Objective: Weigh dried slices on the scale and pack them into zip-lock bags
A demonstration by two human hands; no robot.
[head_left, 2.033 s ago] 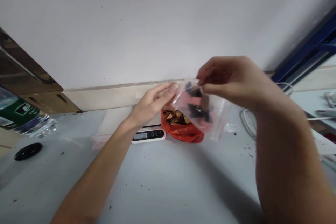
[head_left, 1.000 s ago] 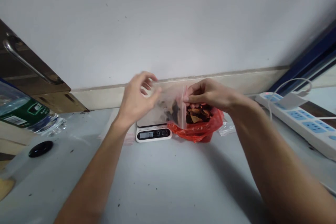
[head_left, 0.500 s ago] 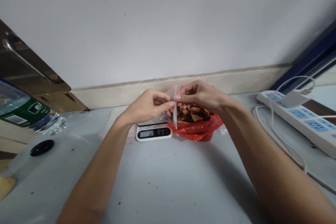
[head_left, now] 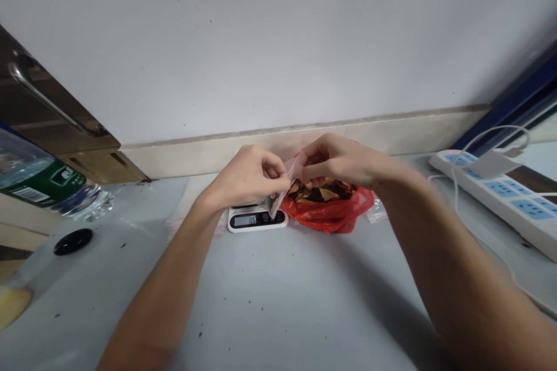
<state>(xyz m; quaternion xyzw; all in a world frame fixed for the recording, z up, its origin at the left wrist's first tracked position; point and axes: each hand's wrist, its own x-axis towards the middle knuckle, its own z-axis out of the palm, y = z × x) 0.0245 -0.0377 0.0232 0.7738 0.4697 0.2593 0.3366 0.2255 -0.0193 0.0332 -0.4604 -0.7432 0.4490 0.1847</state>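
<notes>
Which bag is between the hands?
The clear zip bag, pinched by the left hand at the scale; the red bag and other clear plastic rest on the table.

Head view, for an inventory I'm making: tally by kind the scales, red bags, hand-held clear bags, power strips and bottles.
Scale: 1
Red bag: 1
Hand-held clear bag: 1
Power strip: 1
Bottle: 1
Total: 5

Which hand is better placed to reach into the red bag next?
Probably the right hand: it is nearer the red bag, while the left hand pinches the clear bag near the scale.
</notes>
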